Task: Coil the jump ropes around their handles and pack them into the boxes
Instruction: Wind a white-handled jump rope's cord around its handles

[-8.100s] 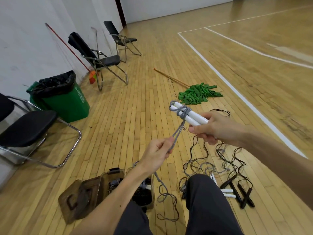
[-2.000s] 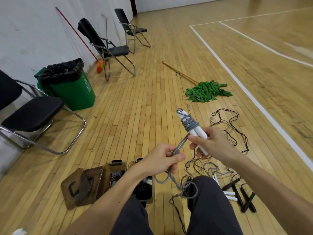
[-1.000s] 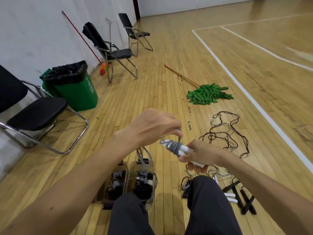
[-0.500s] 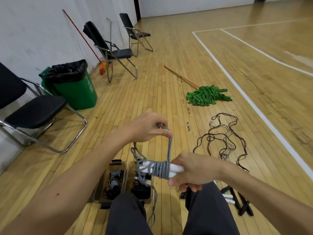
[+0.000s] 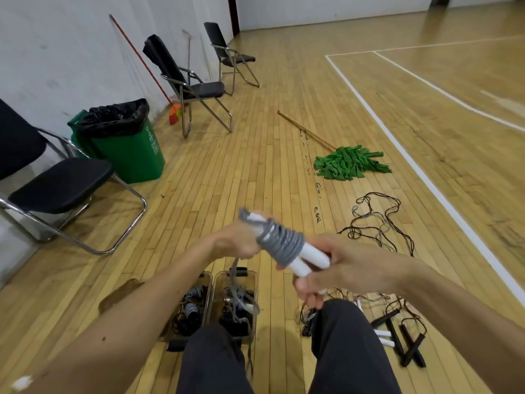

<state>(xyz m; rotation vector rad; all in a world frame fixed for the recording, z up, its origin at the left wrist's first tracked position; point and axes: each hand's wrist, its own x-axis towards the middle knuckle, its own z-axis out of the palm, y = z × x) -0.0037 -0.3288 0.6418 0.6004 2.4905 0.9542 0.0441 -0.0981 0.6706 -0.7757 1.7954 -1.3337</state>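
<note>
Nearest, between my knees, the two clear boxes sit side by side on the floor with coiled ropes inside, and the free tail of the grey rope dangles into the right one. Above them my right hand is clenched round the bare ends of the white handles, held as a pair; my left hand pinches the rope by their far tips. I judge it light: soft, limp cord on smooth, hard plastic that could slide. So grip the uncovered handle ends and keep the tail taut, or the turns spring loose. Farther out lie loose ropes and a green mop.
</note>
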